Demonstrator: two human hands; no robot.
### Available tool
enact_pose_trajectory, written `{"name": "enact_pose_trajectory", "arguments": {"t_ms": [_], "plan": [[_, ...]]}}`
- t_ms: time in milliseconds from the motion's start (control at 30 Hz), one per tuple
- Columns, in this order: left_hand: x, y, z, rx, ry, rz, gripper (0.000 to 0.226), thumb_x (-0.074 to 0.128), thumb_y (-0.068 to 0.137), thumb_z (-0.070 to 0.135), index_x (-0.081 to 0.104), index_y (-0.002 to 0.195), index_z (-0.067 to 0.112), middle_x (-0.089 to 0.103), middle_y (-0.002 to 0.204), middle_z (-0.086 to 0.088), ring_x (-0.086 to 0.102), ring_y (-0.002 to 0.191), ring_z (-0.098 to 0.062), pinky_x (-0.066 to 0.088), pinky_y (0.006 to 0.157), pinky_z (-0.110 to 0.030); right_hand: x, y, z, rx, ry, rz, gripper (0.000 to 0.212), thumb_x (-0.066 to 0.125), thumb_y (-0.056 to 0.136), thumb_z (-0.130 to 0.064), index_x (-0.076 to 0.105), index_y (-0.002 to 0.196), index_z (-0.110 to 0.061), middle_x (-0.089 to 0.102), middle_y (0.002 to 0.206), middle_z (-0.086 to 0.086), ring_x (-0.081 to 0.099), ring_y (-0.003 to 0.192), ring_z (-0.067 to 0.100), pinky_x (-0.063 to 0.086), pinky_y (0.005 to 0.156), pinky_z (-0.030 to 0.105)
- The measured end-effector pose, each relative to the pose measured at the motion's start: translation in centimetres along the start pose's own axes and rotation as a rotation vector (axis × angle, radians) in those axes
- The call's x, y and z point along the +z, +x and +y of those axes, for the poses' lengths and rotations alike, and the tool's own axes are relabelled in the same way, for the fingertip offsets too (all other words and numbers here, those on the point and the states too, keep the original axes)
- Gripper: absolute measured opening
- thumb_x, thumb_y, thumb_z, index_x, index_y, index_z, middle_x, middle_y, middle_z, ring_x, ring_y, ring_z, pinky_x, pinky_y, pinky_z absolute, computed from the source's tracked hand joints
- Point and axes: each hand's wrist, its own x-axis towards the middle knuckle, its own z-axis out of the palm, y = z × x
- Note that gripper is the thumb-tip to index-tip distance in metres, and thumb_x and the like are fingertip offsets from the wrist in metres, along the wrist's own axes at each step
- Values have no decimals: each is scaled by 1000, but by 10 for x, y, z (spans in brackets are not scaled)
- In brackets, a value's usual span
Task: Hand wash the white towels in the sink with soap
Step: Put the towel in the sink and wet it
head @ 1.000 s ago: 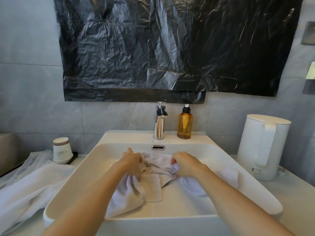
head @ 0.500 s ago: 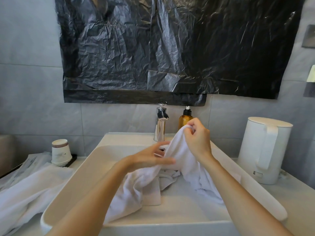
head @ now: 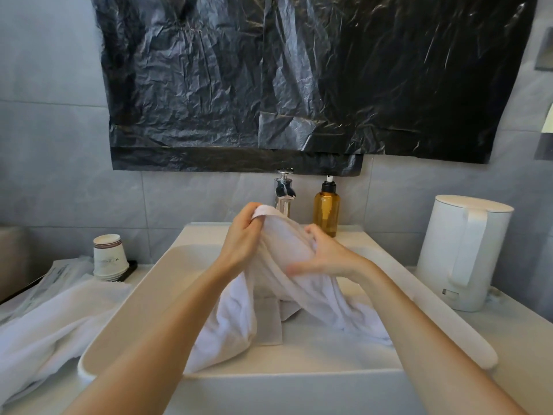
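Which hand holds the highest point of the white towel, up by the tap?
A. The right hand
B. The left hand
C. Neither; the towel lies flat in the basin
B: the left hand pinches the top edge of the white towel in front of the tap, and the rest of it hangs down into the sink.
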Motion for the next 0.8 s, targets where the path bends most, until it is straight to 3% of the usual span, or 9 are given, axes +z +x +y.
{"name": "enact_pose_trajectory", "arguments": {"t_ms": [67,133,200,333,433,533,633,700,800], "plan": [[-2,0,3,24,-15,94,22,36,100,6,57,102,8,56,90,6,49,76,5,36,64,-5,3,-1,7,92,-233,-114,77,82,62,-38,45,129,-28,56,119,-4,54,112,18,49,91,37],[-8,6,5,-38,-110,255,22,35,102,9,57,102,11,53,87,7,47,73,3,35,60,-3,1,-4,11,288,-346,-216,55,72,77,-29,50,128,-22,59,119,5,57,111,26,49,94,39],[-16,12,3,-137,-208,390,22,36,102,11,58,104,12,53,86,6,46,73,-2,36,59,-6,-3,-5,13,399,-403,-176,38,59,89,-20,55,126,-9,60,121,15,57,113,33,47,90,36],[-31,16,-2,-158,-166,450,20,36,101,13,56,103,13,52,82,7,45,75,-9,37,63,-20,-15,1,7,268,-121,292,19,42,94,-10,58,103,-12,61,100,9,58,95,28,40,63,29],[-32,14,0,-158,-237,240,16,47,94,14,51,109,15,53,93,7,49,85,-11,39,66,-21,-28,-5,-8,38,360,699,26,39,87,2,52,101,-16,55,93,1,53,89,21,39,63,27],[-26,7,-4,-56,-110,10,51,63,69,21,44,116,22,48,106,5,51,93,-8,45,71,-18,-34,-15,-13,-92,620,841,44,37,77,9,43,110,-20,49,96,-4,50,86,13,40,61,23],[-22,9,-18,60,255,-33,59,74,69,12,39,115,25,43,114,-2,44,103,-16,40,83,-27,-33,-15,-10,-115,569,857,46,41,67,-4,37,109,-23,44,98,-4,48,89,17,43,66,28],[-25,12,-26,61,344,1,39,67,77,1,45,104,18,52,100,-4,49,94,-21,39,70,-29,-32,-9,-3,-34,346,795,45,48,68,-9,35,107,-27,42,102,-4,44,98,22,43,81,38],[-26,9,-41,17,560,-13,22,48,80,-7,49,96,8,52,86,-5,52,85,-30,35,63,-36,-21,1,8,237,-29,435,43,55,79,-5,40,108,-34,36,110,0,34,107,23,30,90,37]]}}
